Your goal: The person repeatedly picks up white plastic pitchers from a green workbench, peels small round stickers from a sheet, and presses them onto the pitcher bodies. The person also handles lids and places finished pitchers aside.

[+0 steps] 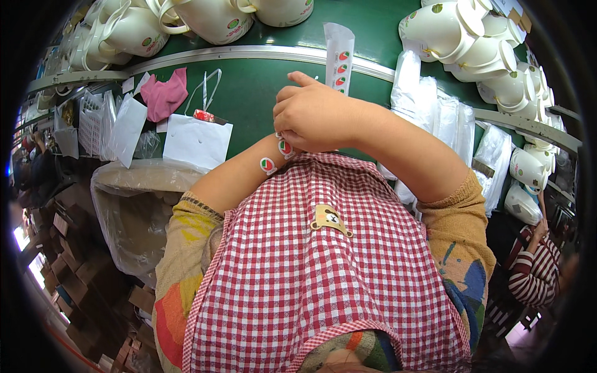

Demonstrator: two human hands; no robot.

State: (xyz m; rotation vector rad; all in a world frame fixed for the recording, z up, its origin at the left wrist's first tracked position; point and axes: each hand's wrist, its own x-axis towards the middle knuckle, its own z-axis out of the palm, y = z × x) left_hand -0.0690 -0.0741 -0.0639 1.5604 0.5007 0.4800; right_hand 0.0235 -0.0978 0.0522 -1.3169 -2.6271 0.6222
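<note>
Head view: person in a red-and-white gingham apron [267,267] at a green bench [249,87]; both forearms meet over the near part.
Right grip: right grip [316,116] sits across the left wrist, back of hand up, fingers bent inward. Undersides hidden; can't tell if it's pinching anything.
Left grip: covered by the right one; can't tell if released or clenched.
Upper sticker: round red-green-white upper sticker [285,148] on the left forearm near the wrist, right beside the bent fingers of the right grip; contact unclear.
Lower sticker: same kind, lower sticker [268,166], farther down the left forearm toward the elbow, apart from the right grip.
Sticker strip: pale sticker strip [332,43] with a column of matching stickers, just beyond the right grip, laid across the metal rail [261,52]; near end meets the hand's outline.
Cream vessels: handled, printed cream vessels [211,23] beyond the rail; more stacked at far right.
Clear bags: stacks of clear bags [429,115] on the right, beyond the right forearm.
Left of bench: pink cloth [165,94], white paper [198,140] with a small red item [203,115] at its far edge.
Lined bin: plastic-lined bin [134,230] below the bench edge, left of the person.
Co-worker: striped sleeve [528,283] at far right, well apart.
</note>
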